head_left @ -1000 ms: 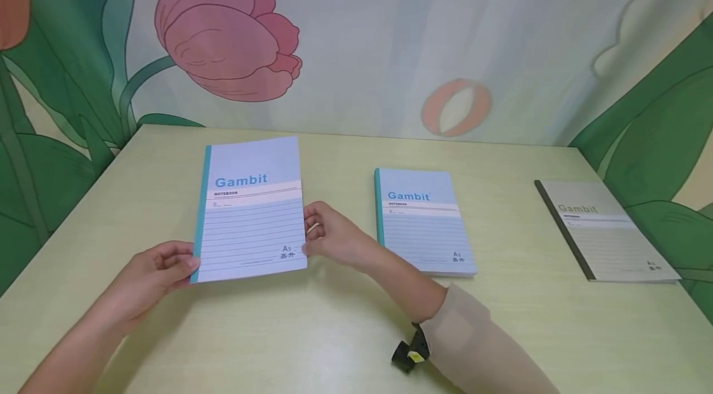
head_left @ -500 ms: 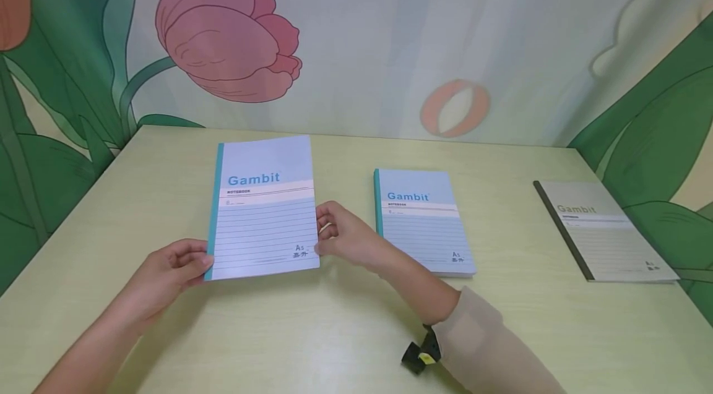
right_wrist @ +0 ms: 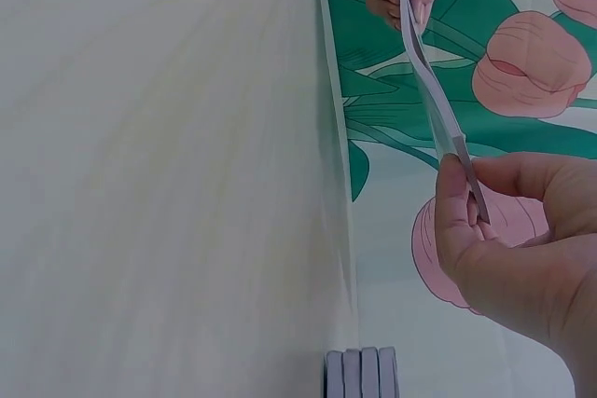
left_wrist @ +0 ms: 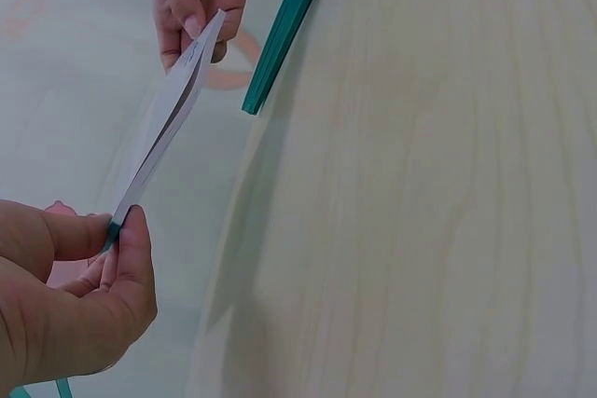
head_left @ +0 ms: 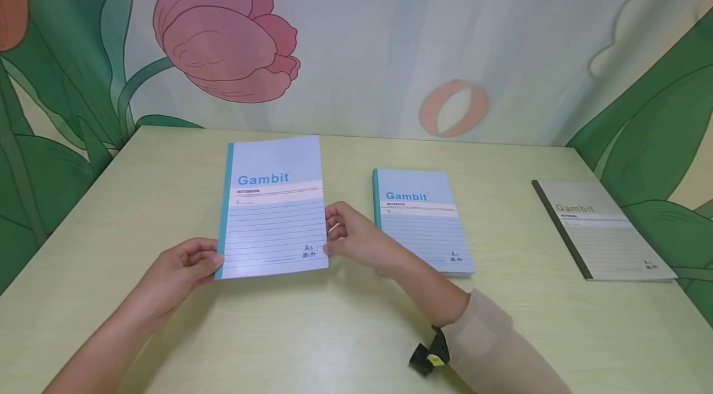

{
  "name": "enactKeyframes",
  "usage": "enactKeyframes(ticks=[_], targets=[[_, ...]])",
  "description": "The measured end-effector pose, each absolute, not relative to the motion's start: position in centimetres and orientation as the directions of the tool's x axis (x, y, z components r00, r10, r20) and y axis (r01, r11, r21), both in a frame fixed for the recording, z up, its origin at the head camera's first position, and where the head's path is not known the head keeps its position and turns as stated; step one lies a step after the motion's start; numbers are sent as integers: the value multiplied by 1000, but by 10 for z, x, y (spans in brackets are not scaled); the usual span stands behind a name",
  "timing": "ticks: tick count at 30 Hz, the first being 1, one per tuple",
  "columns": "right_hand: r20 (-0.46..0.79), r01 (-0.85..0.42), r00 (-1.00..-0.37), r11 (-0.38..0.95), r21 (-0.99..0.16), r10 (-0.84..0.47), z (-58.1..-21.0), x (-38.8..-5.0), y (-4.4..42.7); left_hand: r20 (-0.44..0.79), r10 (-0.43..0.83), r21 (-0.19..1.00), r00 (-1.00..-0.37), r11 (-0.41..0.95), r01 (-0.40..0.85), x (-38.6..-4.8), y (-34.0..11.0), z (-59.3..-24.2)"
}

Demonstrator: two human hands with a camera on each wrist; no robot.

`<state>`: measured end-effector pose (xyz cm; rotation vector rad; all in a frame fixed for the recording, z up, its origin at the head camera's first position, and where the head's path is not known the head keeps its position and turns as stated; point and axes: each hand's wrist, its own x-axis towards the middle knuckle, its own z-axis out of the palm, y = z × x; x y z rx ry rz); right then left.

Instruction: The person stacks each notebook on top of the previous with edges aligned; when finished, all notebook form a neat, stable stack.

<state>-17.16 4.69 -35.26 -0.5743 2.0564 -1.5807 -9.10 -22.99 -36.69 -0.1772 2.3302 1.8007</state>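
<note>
A blue-covered Gambit notebook (head_left: 273, 214) with a teal spine is held up above the table between both hands. My left hand (head_left: 181, 270) pinches the spine near its lower corner, thumb on the cover. On the opposite edge, my right hand (head_left: 359, 236) pinches the lower side between thumb and fingers. Seen edge-on in the left wrist view, the notebook (left_wrist: 168, 128) is thin and its pages part slightly. Just right of the right hand lies a stack of matching blue notebooks (head_left: 426, 227), partly covered by that forearm.
A grey Gambit notebook (head_left: 601, 230) with a dark spine lies at the table's right side. The pale wooden table (head_left: 312, 338) ends at a curtain (head_left: 356, 41) printed with flowers and leaves. A small black camera (head_left: 429, 357) sits on the right wrist.
Both hands have carried the held notebook to the right, closer to the stack of blue notebooks. Their hold on it looks the same. The stack and the grey notebook have stayed put.
</note>
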Motion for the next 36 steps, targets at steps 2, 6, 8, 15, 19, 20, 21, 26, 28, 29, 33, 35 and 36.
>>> enactKeyframes(ticks=[2,6,8,15,19,20,21,26,28,29,33,35,36], targets=[[-121,-39,-796,249,-968,-593,-353,-172,49,-226,23,943,-974,258,-213,-92,-228,-366],[-126,-41,-797,262,-964,-590,-353,-173,53,-229,23,940,-973,266,-215,-93,-224,-365],[-124,-41,-798,258,-965,-590,-353,-173,56,-231,25,940,-973,263,-216,-93,-222,-366],[-130,-28,-805,255,-967,-579,-355,-173,62,-230,30,942,-973,259,-215,-95,-216,-367],[-144,-19,-805,268,-963,-576,-354,-171,65,-236,30,942,-971,254,-221,-95,-213,-367],[-145,-20,-804,270,-963,-577,-354,-171,65,-239,30,942,-971,252,-224,-95,-212,-367],[-145,-21,-802,269,-963,-580,-354,-171,66,-241,28,941,-970,250,-227,-95,-211,-366],[-143,-24,-802,270,-962,-580,-352,-171,71,-241,35,943,-970,245,-225,-95,-207,-365],[-144,-24,-803,274,-962,-578,-351,-170,73,-239,39,945,-970,240,-223,-96,-206,-366],[-145,-23,-804,274,-962,-577,-351,-170,74,-239,42,945,-970,238,-223,-96,-205,-366],[-145,-22,-804,273,-962,-576,-349,-168,78,-242,47,948,-969,227,-225,-97,-202,-367],[-144,-23,-803,270,-963,-579,-349,-168,81,-244,50,948,-969,225,-227,-97,-200,-367],[-143,-25,-802,272,-962,-580,-349,-167,82,-245,52,948,-968,223,-228,-97,-199,-368]])
